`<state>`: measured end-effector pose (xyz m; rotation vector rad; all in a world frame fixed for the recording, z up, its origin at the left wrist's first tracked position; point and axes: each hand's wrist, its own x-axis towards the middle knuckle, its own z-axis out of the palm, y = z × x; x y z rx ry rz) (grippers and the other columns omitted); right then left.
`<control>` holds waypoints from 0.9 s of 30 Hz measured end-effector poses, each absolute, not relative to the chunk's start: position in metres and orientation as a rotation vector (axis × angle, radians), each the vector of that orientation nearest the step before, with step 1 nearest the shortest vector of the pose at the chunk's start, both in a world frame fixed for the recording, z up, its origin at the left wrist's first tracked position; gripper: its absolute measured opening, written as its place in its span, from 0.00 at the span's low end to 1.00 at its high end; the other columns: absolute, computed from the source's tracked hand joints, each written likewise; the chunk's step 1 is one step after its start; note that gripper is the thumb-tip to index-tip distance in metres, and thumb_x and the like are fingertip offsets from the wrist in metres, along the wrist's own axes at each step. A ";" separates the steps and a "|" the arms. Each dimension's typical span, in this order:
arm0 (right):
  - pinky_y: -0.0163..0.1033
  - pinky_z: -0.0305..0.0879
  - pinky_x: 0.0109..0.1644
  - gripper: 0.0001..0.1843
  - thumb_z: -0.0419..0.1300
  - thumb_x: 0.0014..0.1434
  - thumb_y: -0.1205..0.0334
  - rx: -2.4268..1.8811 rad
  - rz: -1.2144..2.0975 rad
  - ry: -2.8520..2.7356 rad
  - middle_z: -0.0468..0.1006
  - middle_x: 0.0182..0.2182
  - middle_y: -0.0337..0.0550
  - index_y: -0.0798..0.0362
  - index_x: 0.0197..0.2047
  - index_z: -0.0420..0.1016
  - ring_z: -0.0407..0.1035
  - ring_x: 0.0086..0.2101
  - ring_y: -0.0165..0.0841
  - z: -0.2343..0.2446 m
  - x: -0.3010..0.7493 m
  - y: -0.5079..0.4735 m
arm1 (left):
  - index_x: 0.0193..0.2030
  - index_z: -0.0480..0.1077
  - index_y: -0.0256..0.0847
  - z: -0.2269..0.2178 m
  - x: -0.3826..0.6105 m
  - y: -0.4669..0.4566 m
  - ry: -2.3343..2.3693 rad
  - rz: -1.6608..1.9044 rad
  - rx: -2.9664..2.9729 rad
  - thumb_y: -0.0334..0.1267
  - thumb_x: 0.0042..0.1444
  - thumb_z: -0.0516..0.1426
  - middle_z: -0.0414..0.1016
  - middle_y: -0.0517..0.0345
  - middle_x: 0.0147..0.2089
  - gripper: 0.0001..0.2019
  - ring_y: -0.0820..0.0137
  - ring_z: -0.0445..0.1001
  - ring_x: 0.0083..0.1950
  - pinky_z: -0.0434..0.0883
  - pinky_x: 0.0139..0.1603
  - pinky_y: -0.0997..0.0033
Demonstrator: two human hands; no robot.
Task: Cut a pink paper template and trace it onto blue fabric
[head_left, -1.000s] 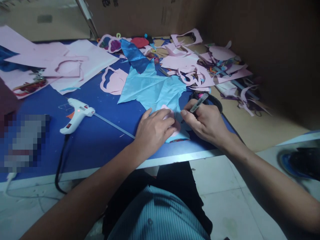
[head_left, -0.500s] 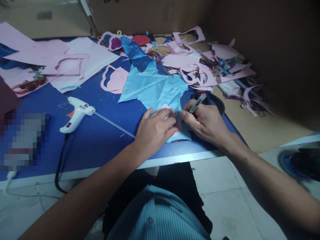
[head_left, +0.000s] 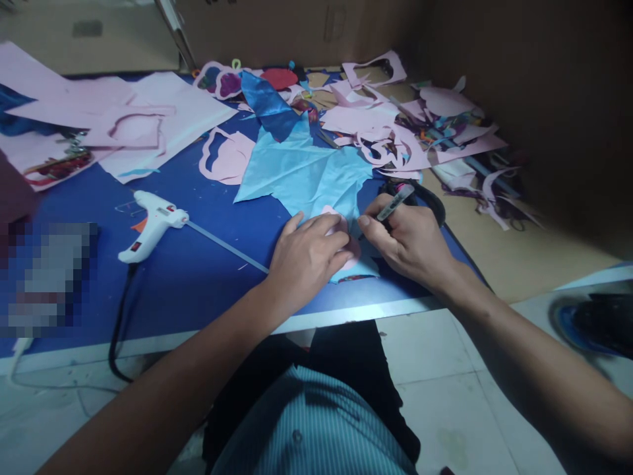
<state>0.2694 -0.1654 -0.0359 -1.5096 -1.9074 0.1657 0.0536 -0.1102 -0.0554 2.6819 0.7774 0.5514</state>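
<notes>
My left hand (head_left: 304,257) lies flat, fingers together, pressing a small pink cut-out (head_left: 346,241) onto a light blue sheet of fabric (head_left: 306,175) on the blue table top (head_left: 198,277). My right hand (head_left: 410,241) is closed around a marker pen (head_left: 394,202), its tip down at the pink piece's right edge, beside my left fingertips. Most of the pink piece is hidden under my left hand.
A white hot glue gun (head_left: 151,224) with a glue stick and black cord lies left of my hands. Pink paper sheets (head_left: 148,122) and cut-out scraps (head_left: 395,132) cover the far table. Black scissors handles (head_left: 430,198) sit behind my right hand. Cardboard boxes (head_left: 297,30) stand behind.
Both hands stay nearly in place; the marker pen in my right hand has tilted and shifted slightly along the pink piece's edge.
</notes>
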 end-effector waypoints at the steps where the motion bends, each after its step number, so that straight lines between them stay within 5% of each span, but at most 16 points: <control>1: 0.42 0.59 0.31 0.11 0.59 0.74 0.57 -1.517 0.152 -1.900 0.73 0.25 0.36 0.46 0.36 0.72 0.66 0.23 0.35 -0.036 0.269 -0.165 | 0.50 0.80 0.46 -0.055 0.053 -0.110 0.775 0.552 2.682 0.39 0.76 0.59 0.80 0.53 0.70 0.07 0.58 0.77 0.71 0.62 0.77 0.45; 27: 0.42 0.63 0.32 0.11 0.59 0.76 0.57 -1.546 0.116 -1.922 0.75 0.26 0.38 0.46 0.38 0.72 0.70 0.25 0.36 -0.037 0.270 -0.171 | 0.51 0.81 0.47 -0.056 0.053 -0.110 0.782 0.546 2.692 0.39 0.76 0.59 0.78 0.53 0.73 0.07 0.57 0.76 0.73 0.62 0.77 0.46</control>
